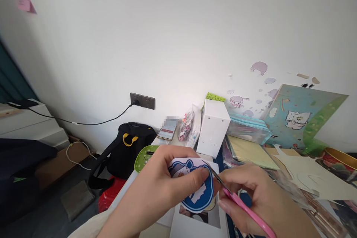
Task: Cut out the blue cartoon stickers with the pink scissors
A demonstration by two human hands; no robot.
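My left hand (170,182) pinches a paper cutout (202,199) printed with a blue, dark-outlined cartoon figure, the thumb lying across its front. White paper remains along the cutout's upper edge. My right hand (251,193) grips a pair of scissors (240,204) with pink handles. Their metal blades point up and left, at the white paper beside the cutout's right edge; I cannot tell how far apart the blades are. Beneath the cutout lies a white sheet (220,214) with a printed picture, partly hidden by my hands.
A white box (214,126) stands against the wall, with a phone (167,128) and plastic-wrapped items (186,124) to its left. Rightward are a clear zip pouch (248,130), paper scraps (309,173) and a round tin (341,160). A black backpack (122,160) sits left of the table.
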